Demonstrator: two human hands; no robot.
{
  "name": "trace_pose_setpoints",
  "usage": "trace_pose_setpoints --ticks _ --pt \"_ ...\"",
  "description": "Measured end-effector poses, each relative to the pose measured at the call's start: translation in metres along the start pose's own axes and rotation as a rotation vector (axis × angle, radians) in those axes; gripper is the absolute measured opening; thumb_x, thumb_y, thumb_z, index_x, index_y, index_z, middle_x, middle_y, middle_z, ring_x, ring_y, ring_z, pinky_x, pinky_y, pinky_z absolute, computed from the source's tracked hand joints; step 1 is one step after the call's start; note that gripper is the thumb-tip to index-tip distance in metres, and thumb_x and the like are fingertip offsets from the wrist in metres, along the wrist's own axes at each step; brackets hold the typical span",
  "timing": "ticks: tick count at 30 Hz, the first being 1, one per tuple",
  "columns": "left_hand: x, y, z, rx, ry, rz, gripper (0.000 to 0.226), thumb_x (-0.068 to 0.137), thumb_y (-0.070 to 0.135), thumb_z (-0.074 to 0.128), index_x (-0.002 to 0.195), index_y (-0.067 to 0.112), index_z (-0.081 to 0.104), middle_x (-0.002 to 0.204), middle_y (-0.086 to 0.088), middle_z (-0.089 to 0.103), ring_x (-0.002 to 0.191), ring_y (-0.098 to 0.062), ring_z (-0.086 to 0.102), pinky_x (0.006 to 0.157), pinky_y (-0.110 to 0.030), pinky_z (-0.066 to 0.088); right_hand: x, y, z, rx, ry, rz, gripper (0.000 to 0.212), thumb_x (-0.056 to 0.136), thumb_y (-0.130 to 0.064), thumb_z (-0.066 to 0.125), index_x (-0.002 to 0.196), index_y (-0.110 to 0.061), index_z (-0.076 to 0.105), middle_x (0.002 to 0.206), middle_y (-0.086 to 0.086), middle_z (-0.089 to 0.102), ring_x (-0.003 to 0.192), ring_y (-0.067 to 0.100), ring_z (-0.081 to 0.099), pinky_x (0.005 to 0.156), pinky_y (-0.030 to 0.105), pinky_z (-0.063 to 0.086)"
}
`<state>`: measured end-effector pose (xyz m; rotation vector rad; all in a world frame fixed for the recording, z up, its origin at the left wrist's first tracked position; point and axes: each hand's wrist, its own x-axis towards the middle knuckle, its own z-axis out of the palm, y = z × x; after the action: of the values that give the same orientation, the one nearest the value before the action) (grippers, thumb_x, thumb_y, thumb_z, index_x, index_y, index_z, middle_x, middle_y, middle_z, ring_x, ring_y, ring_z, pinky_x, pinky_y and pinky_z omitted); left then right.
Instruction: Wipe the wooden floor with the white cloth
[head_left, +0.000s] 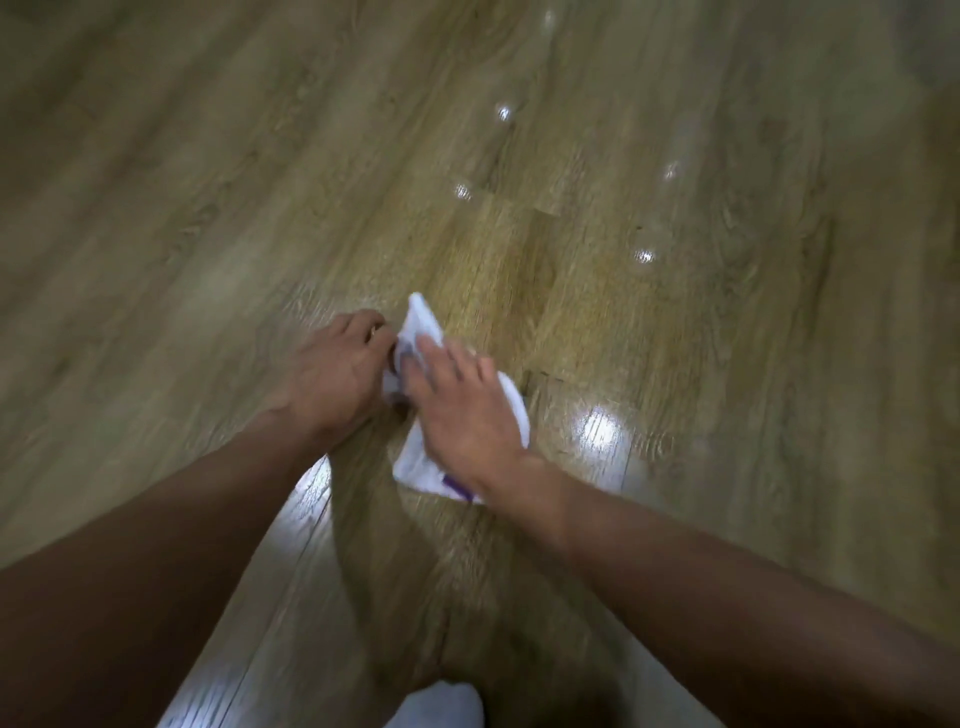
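The wooden floor (675, 322) fills the view, its glossy planks running at a slant and catching several bright spots of reflected light; the frame is blurred throughout. Two bare forearms reach in from the bottom corners and meet near the middle. There the white cloth (415, 457) lies crumpled on the planks, one corner pointing away from the person and its near edge showing a small purple mark (456, 487). The right hand (462, 410) lies on top of the cloth, palm down, fingers straight and slightly spread, pressing it against the floor. The left hand (337, 369) sits just beside it at the cloth's left edge, its fingers curled in and gripping the fabric there, though the blur hides how much of it they hold. The two hands are nearly touching. A pale, blurred white shape (441, 701) shows at the bottom edge between the arms.
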<state>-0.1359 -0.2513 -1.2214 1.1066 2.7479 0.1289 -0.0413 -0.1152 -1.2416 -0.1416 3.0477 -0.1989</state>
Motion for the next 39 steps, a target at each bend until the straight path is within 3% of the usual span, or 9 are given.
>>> trace_pose_setpoints --ticks 6,12,14,17,22,29,31,36,39 --pt "0.000 0.025 0.005 -0.088 0.060 0.150 0.039 0.080 0.026 0.035 0.105 0.013 0.062 0.115 -0.006 0.061 0.099 -0.031 0.057 0.070 -0.038 0.051 -0.117 0.056 0.011 -0.036 -0.056 -0.427 0.057 0.082 -0.022 0.055 0.138 -0.024 0.046 0.150 0.003 0.040 0.131 0.030 0.043 0.099 0.044 0.036" --pt "-0.007 0.071 0.021 -0.291 0.103 -0.055 0.035 0.082 0.006 0.053 0.116 0.012 0.057 0.121 -0.008 0.056 0.109 -0.030 0.051 0.086 -0.039 0.043 -0.050 0.140 -0.013 0.109 0.158 0.463 0.038 0.100 -0.023 0.042 0.138 -0.018 0.048 0.151 0.007 0.037 0.132 0.034 0.036 0.104 0.049 0.026" --pt "-0.007 0.087 0.025 -0.327 0.138 -0.145 0.036 0.082 0.006 0.051 0.118 0.011 0.057 0.120 -0.010 0.056 0.109 -0.032 0.051 0.091 -0.041 0.042 -0.040 0.118 -0.009 0.106 0.149 0.538 0.040 0.100 -0.020 0.042 0.139 -0.016 0.044 0.152 0.010 0.034 0.134 0.036 0.034 0.106 0.048 0.024" --pt "0.000 0.091 0.027 -0.324 0.148 -0.196 0.041 0.080 0.008 0.049 0.120 0.015 0.055 0.122 -0.012 0.056 0.110 -0.034 0.051 0.092 -0.044 0.043 -0.080 0.057 0.013 0.024 0.160 0.157 0.049 0.088 -0.014 0.061 0.135 -0.012 0.050 0.145 0.015 0.044 0.124 0.041 0.046 0.100 0.052 0.037" --pt "0.012 0.086 0.014 -0.052 0.033 -0.100 0.033 0.089 0.009 0.045 0.121 0.012 0.052 0.121 -0.014 0.053 0.105 -0.036 0.050 0.085 -0.045 0.041 -0.154 0.068 0.007 -0.030 0.011 -0.398 0.041 0.093 -0.026 0.044 0.133 -0.023 0.051 0.148 0.003 0.044 0.127 0.032 0.045 0.094 0.043 0.034" --pt "0.010 0.134 0.017 0.030 -0.120 0.324 0.042 0.093 0.023 0.041 0.134 0.015 0.046 0.145 -0.012 0.038 0.127 -0.033 0.041 0.101 -0.043 0.038 -0.127 0.201 -0.006 0.075 0.273 0.783 0.039 0.100 -0.026 0.037 0.136 -0.021 0.049 0.150 0.008 0.038 0.128 0.035 0.041 0.101 0.046 0.029" --pt "0.016 0.152 0.018 0.073 -0.143 0.455 0.045 0.090 0.028 0.033 0.130 0.015 0.050 0.140 -0.013 0.046 0.124 -0.033 0.048 0.101 -0.045 0.042 -0.136 0.170 0.005 0.015 0.312 0.687 0.039 0.096 -0.020 0.041 0.133 -0.016 0.052 0.146 0.012 0.044 0.123 0.038 0.048 0.098 0.048 0.035" --pt "0.032 0.192 0.005 0.210 -0.152 0.407 0.038 0.088 0.030 0.038 0.123 0.018 0.047 0.104 -0.006 0.062 0.086 -0.033 0.065 0.067 -0.038 0.049 -0.227 0.127 0.012 -0.034 0.113 -0.042 0.047 0.088 -0.027 0.056 0.134 -0.024 0.051 0.147 0.004 0.045 0.123 0.033 0.049 0.091 0.043 0.043" --pt "0.035 0.213 0.008 0.319 -0.185 0.375 0.039 0.093 0.025 0.044 0.130 0.017 0.035 0.112 -0.010 0.053 0.093 -0.034 0.062 0.061 -0.035 0.035 -0.234 0.196 0.009 -0.094 0.169 0.082 0.042 0.089 -0.027 0.047 0.130 -0.025 0.054 0.142 0.003 0.051 0.115 0.034 0.053 0.088 0.042 0.042"
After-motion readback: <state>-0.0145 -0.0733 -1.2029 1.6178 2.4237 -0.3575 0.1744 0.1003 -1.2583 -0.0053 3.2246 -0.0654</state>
